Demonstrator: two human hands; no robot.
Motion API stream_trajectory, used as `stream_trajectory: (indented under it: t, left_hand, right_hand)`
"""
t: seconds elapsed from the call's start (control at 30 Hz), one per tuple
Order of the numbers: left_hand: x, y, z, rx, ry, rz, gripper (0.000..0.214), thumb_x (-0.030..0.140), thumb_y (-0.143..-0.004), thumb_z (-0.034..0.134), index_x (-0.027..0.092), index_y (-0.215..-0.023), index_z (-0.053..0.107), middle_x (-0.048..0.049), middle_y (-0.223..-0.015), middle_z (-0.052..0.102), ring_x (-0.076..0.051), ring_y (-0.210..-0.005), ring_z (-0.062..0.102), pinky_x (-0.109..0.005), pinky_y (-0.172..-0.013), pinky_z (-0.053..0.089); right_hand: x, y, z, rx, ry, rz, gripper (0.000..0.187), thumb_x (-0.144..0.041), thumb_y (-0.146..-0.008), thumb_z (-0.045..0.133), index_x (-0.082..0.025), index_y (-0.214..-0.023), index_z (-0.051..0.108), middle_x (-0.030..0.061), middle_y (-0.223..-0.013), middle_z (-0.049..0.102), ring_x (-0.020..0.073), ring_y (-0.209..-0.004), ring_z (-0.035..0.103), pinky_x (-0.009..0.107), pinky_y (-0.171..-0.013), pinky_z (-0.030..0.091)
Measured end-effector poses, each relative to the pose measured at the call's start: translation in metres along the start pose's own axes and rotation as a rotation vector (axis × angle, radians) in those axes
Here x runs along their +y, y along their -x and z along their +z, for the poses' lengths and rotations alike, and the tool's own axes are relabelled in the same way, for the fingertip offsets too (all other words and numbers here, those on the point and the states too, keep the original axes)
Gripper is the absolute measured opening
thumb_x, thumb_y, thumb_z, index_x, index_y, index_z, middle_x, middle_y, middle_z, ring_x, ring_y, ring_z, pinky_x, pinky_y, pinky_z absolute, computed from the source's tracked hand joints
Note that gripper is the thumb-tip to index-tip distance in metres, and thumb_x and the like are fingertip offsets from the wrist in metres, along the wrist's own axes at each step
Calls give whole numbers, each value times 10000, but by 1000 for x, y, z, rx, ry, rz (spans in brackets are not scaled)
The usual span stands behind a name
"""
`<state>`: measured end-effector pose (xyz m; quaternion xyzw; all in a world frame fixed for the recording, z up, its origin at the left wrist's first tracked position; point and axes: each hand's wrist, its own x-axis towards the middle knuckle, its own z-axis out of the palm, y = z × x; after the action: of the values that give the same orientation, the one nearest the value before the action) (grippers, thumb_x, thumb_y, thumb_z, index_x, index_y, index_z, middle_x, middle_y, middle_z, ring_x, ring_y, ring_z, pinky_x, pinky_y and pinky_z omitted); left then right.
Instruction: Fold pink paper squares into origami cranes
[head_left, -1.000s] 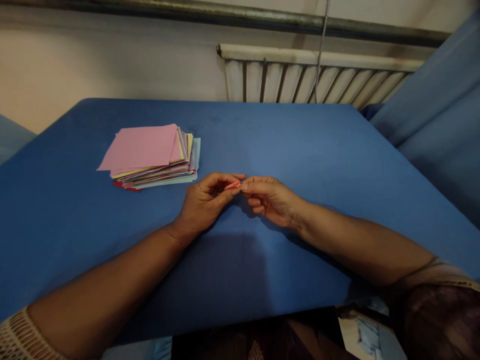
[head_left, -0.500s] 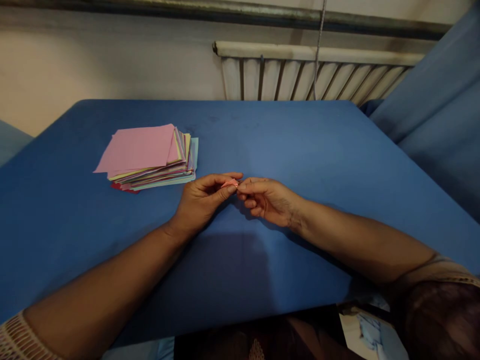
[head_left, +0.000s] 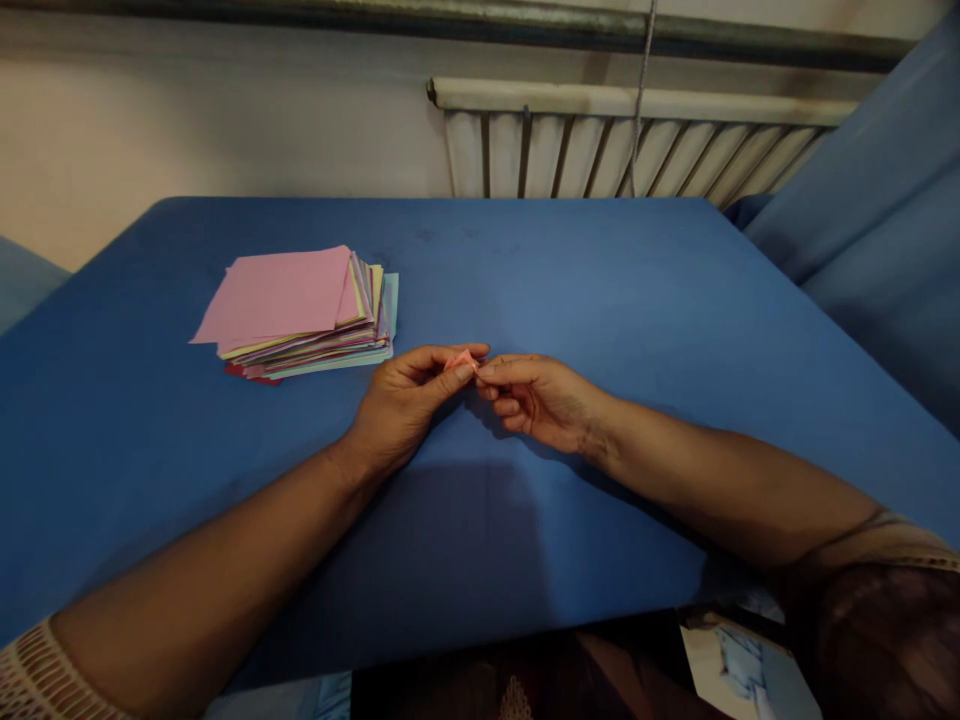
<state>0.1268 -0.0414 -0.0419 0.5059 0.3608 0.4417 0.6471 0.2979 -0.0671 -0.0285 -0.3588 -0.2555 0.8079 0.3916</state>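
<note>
Between my two hands, a little above the table, is a small folded piece of pink-orange paper (head_left: 463, 360). My left hand (head_left: 401, 400) pinches it from the left, thumb in front and fingers behind. At the paper's right end, the thumb and index finger of my right hand (head_left: 536, 400) are pressed together on it, with the other fingers curled beneath. Fingers cover much of the paper, so its full shape is hidden. Left of my hands lies a thick stack of coloured paper sheets (head_left: 281, 295), pink on top, with a red corner sticking out below.
The blue table (head_left: 600, 290) spreads out around my hands. Behind it are a pale wall, a white radiator (head_left: 570, 98) and a horizontal pipe (head_left: 360, 20). A blue curtain (head_left: 892, 190) hangs along the right side.
The folded paper shows a little more above my left thumb, its points standing higher. Both hands keep their pinch in nearly the same place.
</note>
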Motion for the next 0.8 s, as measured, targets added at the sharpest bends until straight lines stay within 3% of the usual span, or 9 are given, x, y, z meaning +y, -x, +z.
stream_trajectory:
  t: [0.23, 0.37, 0.53, 0.8]
  left_hand:
    - [2, 0, 2, -2, 166, -108, 100, 215, -719, 819, 172, -725, 730, -7, -941, 696, -105, -826, 637, -241, -803, 540]
    - [1, 0, -1, -27, 185, -130, 111, 240, -774, 782, 162, -727, 720, -10, -867, 673, -105, -832, 624, -240, -814, 533]
    - [1, 0, 0, 2, 192, -132, 94, 248, -764, 795, 174, -783, 739, -2, -824, 674, -102, -797, 626, -239, -800, 535]
    - [-1, 1, 2, 48, 170, -127, 124, 262, -716, 832, 183, -756, 746, 2, -838, 701, -108, -792, 640, -256, -806, 528]
  right_hand:
    - [4, 0, 2, 36, 112, -101, 179, -292, -725, 703, -167, -690, 578, -54, -603, 515, 46, -460, 390, 197, -416, 249]
    - [11, -3, 3, 141, 333, -352, 192, -336, -742, 685, -186, -690, 577, -63, -558, 520, 61, -455, 429, 219, -440, 313]
    - [21, -7, 3, 268, 592, -665, 191, -347, -765, 708, -205, -796, 583, -42, -697, 624, 78, -541, 539, 239, -526, 423]
    - [25, -9, -5, 264, 745, -726, 131, -354, -871, 637, -233, -835, 603, -12, -779, 653, 116, -648, 583, 278, -635, 467]
